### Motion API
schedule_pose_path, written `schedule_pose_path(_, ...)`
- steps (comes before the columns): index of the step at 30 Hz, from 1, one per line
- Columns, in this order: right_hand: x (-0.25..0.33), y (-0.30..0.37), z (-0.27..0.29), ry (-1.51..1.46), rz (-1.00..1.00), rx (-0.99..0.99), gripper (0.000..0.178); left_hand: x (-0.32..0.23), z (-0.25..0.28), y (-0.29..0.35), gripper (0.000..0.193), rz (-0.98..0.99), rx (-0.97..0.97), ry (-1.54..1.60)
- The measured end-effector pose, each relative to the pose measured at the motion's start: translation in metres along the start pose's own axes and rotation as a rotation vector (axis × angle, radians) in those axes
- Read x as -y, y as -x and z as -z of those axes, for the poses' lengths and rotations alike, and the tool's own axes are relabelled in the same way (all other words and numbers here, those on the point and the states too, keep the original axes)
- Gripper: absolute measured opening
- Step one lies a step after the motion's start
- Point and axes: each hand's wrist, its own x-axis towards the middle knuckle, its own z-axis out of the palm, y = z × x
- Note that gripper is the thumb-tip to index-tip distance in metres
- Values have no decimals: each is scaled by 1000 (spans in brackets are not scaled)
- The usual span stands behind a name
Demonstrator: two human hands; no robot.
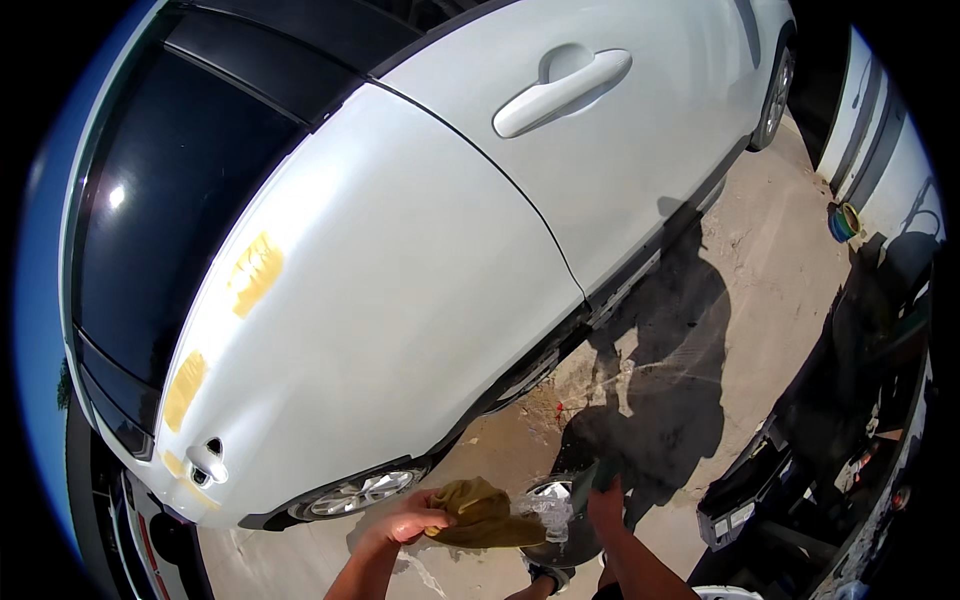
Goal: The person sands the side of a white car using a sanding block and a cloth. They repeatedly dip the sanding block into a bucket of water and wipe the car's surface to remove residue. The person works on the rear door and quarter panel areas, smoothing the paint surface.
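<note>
My left hand (412, 518) is closed on an olive-brown cloth (478, 512), which hangs bunched to the right of its fingers. My right hand (604, 506) is closed around a dark grey-green piece (588, 480), whose kind I cannot make out. Both hands are low in the view, beside a dark round bucket (545, 553) with glittering clear water (552, 512) at its top. Beyond them stands a white car (400, 250), with ochre-yellow patches (257, 272) on its body along the window edge. Neither hand touches the car.
The near car wheel (365, 492) lies just beyond my left hand. A pale door handle (565, 92) sticks out of the car's side. My shadow (670, 360) falls on the concrete ground (770, 240). Dark clutter with a black crate (745, 495) stands along the right.
</note>
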Motion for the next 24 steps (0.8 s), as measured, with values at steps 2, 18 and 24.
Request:
schedule_pose_path(2,47,-21,-8,2,87,-7,51,-117,-10,75,65,-151,-134,-52)
schedule_pose_path(18,360,61,-312,-138,902,-132,66,-346,84,143,106,-1035,-1032,-2127)
schedule_pose_path(24,310,99,-406,-18,1008,-393,76,-408,110,128,45,-1755,-1018,-2066)
